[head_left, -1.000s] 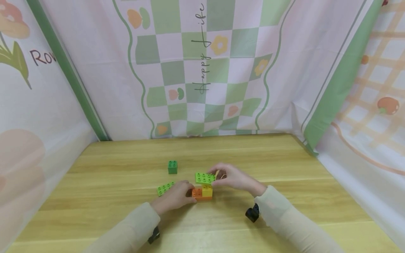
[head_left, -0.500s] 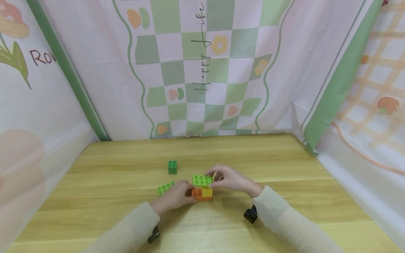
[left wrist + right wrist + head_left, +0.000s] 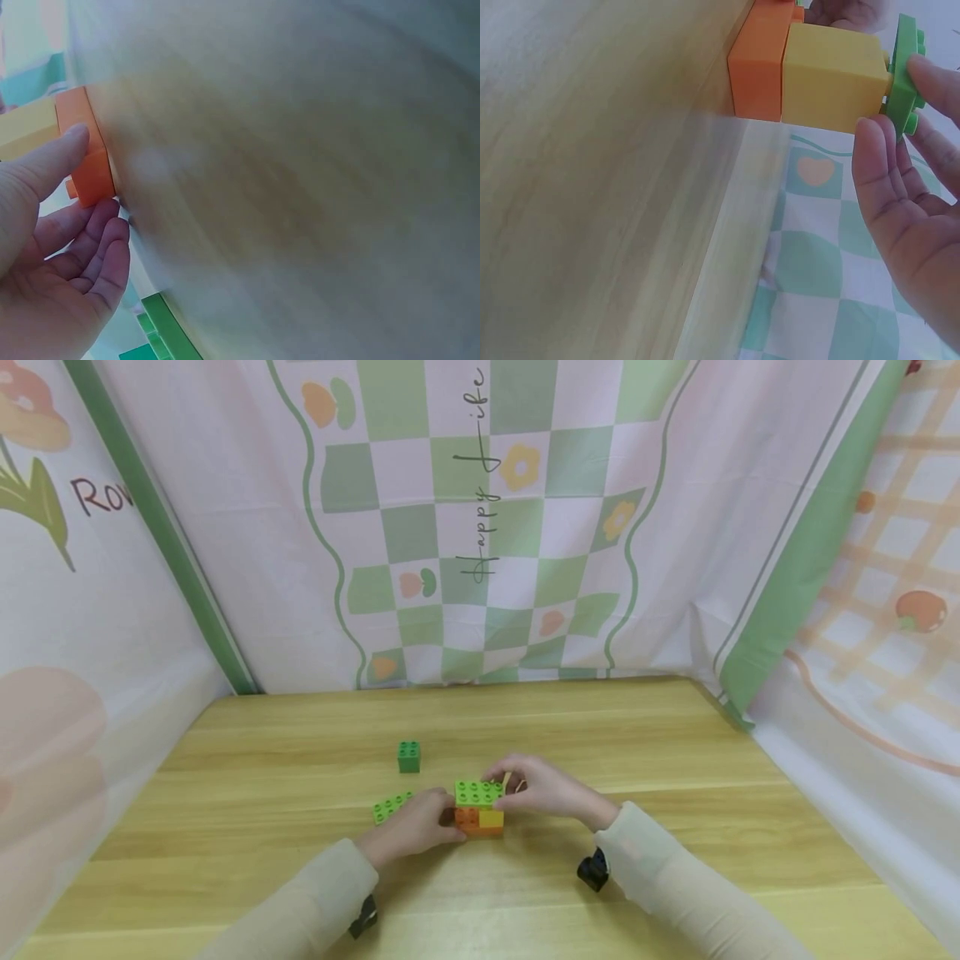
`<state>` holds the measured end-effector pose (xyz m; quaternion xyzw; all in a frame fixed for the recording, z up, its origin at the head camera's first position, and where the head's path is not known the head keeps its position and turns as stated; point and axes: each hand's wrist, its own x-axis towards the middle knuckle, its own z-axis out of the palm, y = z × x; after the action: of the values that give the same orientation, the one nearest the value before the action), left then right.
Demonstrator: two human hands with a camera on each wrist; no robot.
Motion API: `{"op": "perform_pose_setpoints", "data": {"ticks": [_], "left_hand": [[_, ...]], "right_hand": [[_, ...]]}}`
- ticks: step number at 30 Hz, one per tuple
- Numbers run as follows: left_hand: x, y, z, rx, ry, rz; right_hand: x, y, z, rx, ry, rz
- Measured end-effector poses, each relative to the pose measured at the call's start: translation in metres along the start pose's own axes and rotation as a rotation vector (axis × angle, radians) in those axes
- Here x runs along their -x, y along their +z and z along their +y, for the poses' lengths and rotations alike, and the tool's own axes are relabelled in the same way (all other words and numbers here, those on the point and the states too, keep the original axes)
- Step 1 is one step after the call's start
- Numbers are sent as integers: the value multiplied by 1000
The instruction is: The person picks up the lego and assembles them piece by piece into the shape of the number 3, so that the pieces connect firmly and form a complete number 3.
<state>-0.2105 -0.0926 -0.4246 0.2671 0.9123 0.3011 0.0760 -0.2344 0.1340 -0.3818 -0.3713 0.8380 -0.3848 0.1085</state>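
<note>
My left hand (image 3: 414, 828) grips an orange brick (image 3: 95, 176) on the table, thumb on one side and fingertips at its end. On one half of that brick stands a yellow brick (image 3: 832, 79); orange studs show on the other half. Between thumb and fingers, my right hand (image 3: 546, 789) pinches a light green studded plate (image 3: 476, 792) over the yellow brick. The right wrist view shows this plate slightly tilted, right at the yellow studs, which still peek out beneath it. A fingertip of the right hand overlaps the yellow brick's upper corner there.
A second light green plate (image 3: 391, 808) lies on the wooden table (image 3: 645, 735), partly behind the left hand. Farther back stands a dark green brick (image 3: 408, 758). Patterned cloth (image 3: 510, 527) hangs around the table. Small black cameras sit at both wrists.
My right hand has brought the light green plate left and down, from above and right of the yellow brick to right over its studs. The left hand keeps its grip on the orange brick.
</note>
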Motion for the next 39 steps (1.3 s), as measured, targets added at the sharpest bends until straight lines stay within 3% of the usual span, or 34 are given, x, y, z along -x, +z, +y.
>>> {"op": "perform_pose_setpoints", "data": {"ticks": [39], "left_hand": [[1, 1, 1, 20, -8, -4]], "right_hand": [[-1, 3, -2, 58, -14, -8]]}}
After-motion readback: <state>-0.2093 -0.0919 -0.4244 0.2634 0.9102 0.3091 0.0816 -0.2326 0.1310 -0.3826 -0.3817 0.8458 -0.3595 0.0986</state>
